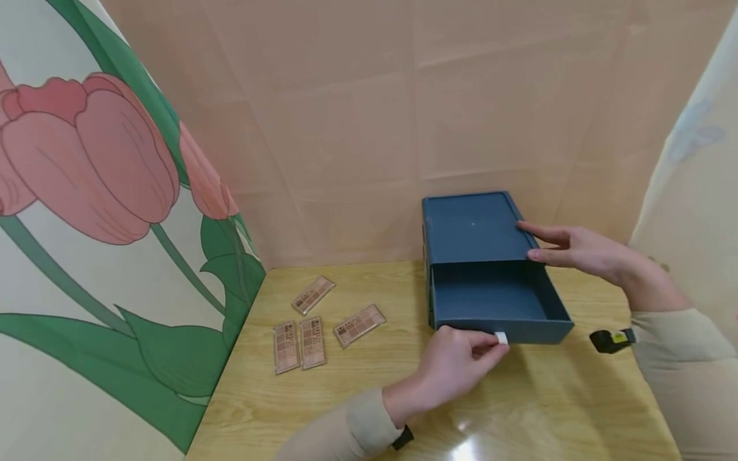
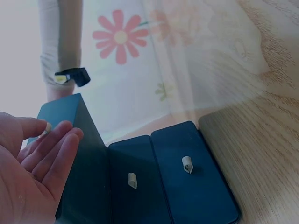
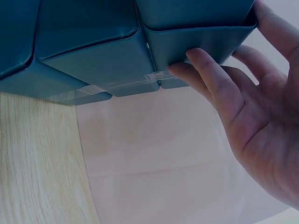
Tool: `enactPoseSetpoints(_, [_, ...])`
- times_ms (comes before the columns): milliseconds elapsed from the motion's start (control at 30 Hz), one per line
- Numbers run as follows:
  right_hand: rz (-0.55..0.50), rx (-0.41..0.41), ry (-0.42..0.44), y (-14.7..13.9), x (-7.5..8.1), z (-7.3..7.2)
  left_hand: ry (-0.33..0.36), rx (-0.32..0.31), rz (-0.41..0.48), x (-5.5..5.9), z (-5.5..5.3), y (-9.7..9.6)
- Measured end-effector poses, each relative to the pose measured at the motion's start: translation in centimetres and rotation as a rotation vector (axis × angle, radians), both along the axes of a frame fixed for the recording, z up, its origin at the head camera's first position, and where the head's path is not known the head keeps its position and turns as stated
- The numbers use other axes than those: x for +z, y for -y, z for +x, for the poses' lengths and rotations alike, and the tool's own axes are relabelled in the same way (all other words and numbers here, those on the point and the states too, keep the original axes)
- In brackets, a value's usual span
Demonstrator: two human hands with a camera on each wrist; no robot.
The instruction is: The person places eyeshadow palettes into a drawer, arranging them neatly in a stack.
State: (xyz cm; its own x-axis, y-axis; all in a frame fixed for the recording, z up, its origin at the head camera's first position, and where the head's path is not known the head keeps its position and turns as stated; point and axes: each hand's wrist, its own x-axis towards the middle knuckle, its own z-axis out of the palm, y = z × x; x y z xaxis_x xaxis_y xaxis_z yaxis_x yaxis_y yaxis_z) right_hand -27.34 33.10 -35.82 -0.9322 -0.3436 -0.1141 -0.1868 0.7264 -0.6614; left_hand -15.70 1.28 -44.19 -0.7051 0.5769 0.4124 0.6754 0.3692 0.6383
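A dark blue drawer chest [image 1: 475, 227] stands on the wooden table, its top drawer [image 1: 507, 331] pulled out with a bare interior. With thumb and finger, my left hand [image 1: 452, 362] pinches the white pull tab [image 1: 501, 337] on that drawer's front. Two lower drawers [image 2: 196, 186] are closed, each bearing a small white tab [image 2: 187, 164]. My right hand [image 1: 582, 250] rests on the right edge of the chest, fingers spread and touching its top and side. Its fingers [image 3: 217, 79] lie against the upper side wall in the right wrist view.
Several eyeshadow palettes [image 1: 359, 325] lie flat on the table [image 1: 248, 410] left of the chest. A pinkish-beige sheet [image 1: 346, 128] hangs behind, and a tulip-printed sheet [image 1: 86, 160] covers the left side. A pale sheet [image 1: 700, 192] borders the right.
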Motion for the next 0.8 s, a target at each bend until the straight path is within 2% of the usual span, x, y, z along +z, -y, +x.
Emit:
enactPoseSetpoints(433, [0.011,0.009,-0.025,-0.4,-0.1,0.2,-0.038,0.021,-0.024,0.1,0.6,-0.1])
enactPoseSetpoints(533, [0.011,0.006,-0.021,-0.4,-0.1,0.3,-0.029,0.019,-0.011,-0.1,0.7,-0.1])
enactPoseSetpoints(700, [-0.002,0.005,-0.017,-0.2,-0.1,0.3,0.025,-0.039,0.007,-0.1,0.7,0.7])
enactPoseSetpoints(800, [-0.005,0.005,-0.015,-0.2,-0.2,0.4,0.026,-0.096,-0.020,-0.2,0.5,1.9])
